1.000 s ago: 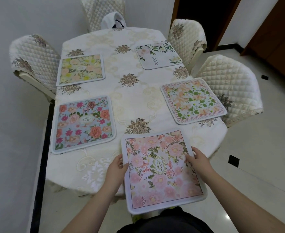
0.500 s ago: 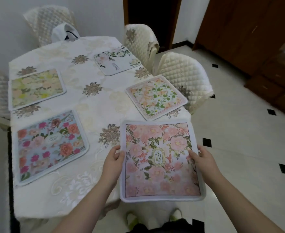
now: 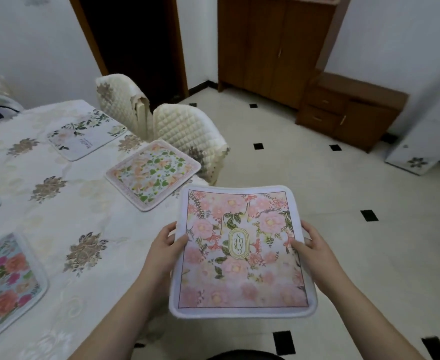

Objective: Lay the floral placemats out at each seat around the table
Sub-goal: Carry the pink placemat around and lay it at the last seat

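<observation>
Cream-tiled floor (image 3: 317,178) lies beneath a pink floral fabric placemat (image 3: 242,252) (white-bordered), gripped at its side edges by left hand (image 3: 165,246) and right hand (image 3: 315,249), beside the cloth-covered counter (image 3: 65,203).

Both bare forearms reach forward, the left hand (image 3: 165,242) and right hand (image 3: 311,245) each pinching an opposite edge of the pink floral placemat (image 3: 242,253), thumbs on top.

Room evenly lit, soft daylight, no hard shadows. Doorway (image 3: 135,42) reads nearly black. Faint sheen on floor tiles (image 3: 343,178). Whole frame slightly soft; left edge smeared by blur. Wide-angle bowing at edges: cabinet (image 3: 273,42) and walls lean.
</observation>
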A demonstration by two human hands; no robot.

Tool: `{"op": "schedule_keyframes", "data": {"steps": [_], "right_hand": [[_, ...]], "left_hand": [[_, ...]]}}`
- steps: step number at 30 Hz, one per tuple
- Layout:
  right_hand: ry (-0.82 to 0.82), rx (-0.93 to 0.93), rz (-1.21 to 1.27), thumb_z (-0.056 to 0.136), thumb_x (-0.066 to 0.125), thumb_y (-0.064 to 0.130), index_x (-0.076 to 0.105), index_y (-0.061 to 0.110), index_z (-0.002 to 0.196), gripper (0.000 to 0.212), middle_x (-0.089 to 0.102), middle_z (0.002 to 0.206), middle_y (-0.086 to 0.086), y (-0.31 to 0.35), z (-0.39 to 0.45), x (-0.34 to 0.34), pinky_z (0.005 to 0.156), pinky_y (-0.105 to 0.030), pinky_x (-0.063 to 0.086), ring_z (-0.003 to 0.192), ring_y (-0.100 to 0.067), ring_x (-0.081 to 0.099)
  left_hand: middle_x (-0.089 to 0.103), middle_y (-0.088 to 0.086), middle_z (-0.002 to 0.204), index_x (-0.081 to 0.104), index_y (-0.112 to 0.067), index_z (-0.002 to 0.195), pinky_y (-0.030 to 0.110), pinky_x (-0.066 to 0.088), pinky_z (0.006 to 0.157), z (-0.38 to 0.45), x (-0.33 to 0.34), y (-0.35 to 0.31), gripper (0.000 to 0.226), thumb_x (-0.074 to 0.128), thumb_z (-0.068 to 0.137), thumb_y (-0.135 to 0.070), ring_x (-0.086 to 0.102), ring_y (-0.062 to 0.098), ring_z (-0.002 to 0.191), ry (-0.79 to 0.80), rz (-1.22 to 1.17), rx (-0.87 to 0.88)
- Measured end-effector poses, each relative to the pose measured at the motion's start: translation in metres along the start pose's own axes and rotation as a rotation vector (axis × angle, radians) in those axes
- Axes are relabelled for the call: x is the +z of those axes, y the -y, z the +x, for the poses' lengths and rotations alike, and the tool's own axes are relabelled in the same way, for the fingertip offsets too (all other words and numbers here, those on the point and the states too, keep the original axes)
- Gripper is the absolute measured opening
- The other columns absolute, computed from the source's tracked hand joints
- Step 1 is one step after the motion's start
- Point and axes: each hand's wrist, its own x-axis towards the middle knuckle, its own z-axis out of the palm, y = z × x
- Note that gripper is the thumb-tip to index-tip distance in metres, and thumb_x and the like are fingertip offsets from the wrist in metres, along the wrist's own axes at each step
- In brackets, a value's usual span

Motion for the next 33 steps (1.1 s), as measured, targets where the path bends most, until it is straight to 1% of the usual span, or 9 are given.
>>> {"op": "schedule_keyframes", "data": {"steps": [3,6,10,12,17,22,25,28,33], "right_hand": [[-0.040,-0.013,0.005,0.096,0.060,0.020,0.049,0.058,0.121,0.047,0.078,0.095,-0.001,0.001,-0.010,-0.057,0.059,-0.035,0.060,0.082,-0.027,0.076],[-0.076,-0.023,0.029,0.097,0.059,0.019,0.050,0.059,0.120,0.047,0.078,0.095,-0.003,0.002,-0.017,-0.103,0.058,-0.035,0.060,0.082,-0.028,0.076],[-0.135,-0.041,0.052,0.097,0.058,0.018,0.049,0.054,0.126,0.047,0.077,0.097,-0.002,0.000,-0.022,-0.147,0.064,-0.038,0.060,0.083,-0.028,0.076],[-0.163,-0.058,0.041,0.097,0.058,0.018,0.048,0.054,0.126,0.048,0.078,0.096,-0.001,0.000,-0.022,-0.162,0.070,-0.041,0.059,0.082,-0.027,0.076],[-0.236,-0.073,0.029,0.097,0.057,0.016,0.046,0.051,0.131,0.050,0.078,0.092,-0.001,0.001,-0.018,-0.191,0.070,-0.043,0.059,0.077,-0.027,0.075],[-0.266,-0.086,0.053,0.097,0.058,0.016,0.044,0.046,0.135,0.050,0.078,0.094,-0.003,0.008,-0.008,-0.207,0.078,-0.052,0.059,0.082,-0.028,0.075],[-0.295,-0.078,0.051,0.097,0.059,0.016,0.044,0.043,0.137,0.051,0.078,0.092,-0.003,0.014,0.004,-0.213,0.078,-0.053,0.059,0.080,-0.029,0.075],[-0.309,-0.067,0.080,0.096,0.061,0.016,0.046,0.044,0.135,0.050,0.078,0.092,-0.004,0.022,0.023,-0.215,0.075,-0.056,0.059,0.080,-0.032,0.075],[-0.334,-0.081,0.098,0.095,0.063,0.019,0.050,0.052,0.126,0.048,0.077,0.090,-0.006,0.044,0.076,-0.214,0.069,-0.053,0.061,0.076,-0.034,0.074]], "left_hand": [[0.078,0.003,0.098,0.059,-0.032,0.119,0.043,0.062,0.062,-0.001,0.054,-0.013,0.029,0.067,0.092,-0.025,0.076,0.032,0.081,0.058,0.029,0.025],[0.078,0.004,0.095,0.061,-0.029,0.116,0.037,0.060,0.057,-0.002,0.104,-0.027,0.025,0.067,0.093,-0.020,0.076,0.031,0.078,0.085,0.046,0.049],[0.077,0.007,0.100,0.061,-0.025,0.119,0.043,0.062,0.064,-0.006,0.153,-0.040,0.025,0.065,0.095,-0.019,0.076,0.032,0.084,0.155,0.052,0.064],[0.078,0.005,0.098,0.061,-0.025,0.121,0.042,0.062,0.064,-0.005,0.171,-0.042,0.026,0.063,0.096,-0.018,0.076,0.030,0.083,0.164,0.087,0.082],[0.078,0.007,0.094,0.062,-0.027,0.117,0.043,0.061,0.063,0.009,0.205,-0.044,0.024,0.062,0.096,-0.014,0.076,0.032,0.080,0.191,0.091,0.096],[0.078,0.003,0.097,0.065,-0.044,0.107,0.046,0.060,0.069,0.028,0.229,-0.054,0.025,0.064,0.094,-0.022,0.076,0.031,0.082,0.217,0.135,0.110],[0.078,0.001,0.097,0.064,-0.040,0.110,0.046,0.060,0.072,0.044,0.240,-0.064,0.026,0.063,0.096,-0.020,0.076,0.029,0.082,0.240,0.150,0.118],[0.078,0.002,0.094,0.062,-0.031,0.115,0.041,0.061,0.063,0.065,0.250,-0.081,0.025,0.061,0.097,-0.015,0.076,0.029,0.078,0.260,0.129,0.115],[0.078,-0.002,0.090,0.061,-0.030,0.111,0.032,0.059,0.053,0.113,0.262,-0.113,0.024,0.062,0.096,-0.011,0.076,0.026,0.074,0.244,0.092,0.135]]}}
